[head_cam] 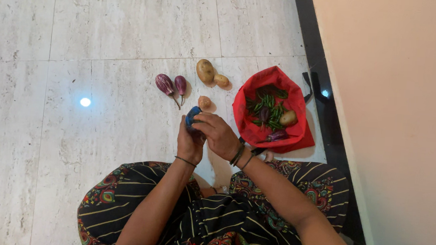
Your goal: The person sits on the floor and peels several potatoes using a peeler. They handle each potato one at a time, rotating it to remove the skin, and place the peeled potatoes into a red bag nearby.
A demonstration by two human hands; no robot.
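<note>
I sit on a pale tiled floor. My left hand and my right hand meet in front of me, both closed around a small blue object; what it is I cannot tell. Just beyond the hands lies a small potato. Two purple eggplants lie further out to the left. Two larger potatoes rest beyond them. To the right sits an open red bag holding green chillies, a potato and a small eggplant.
A beige wall with a dark skirting strip runs along the right side, close to the bag. My patterned, striped garment covers my crossed legs at the bottom. A light reflection shows on the tiles at left.
</note>
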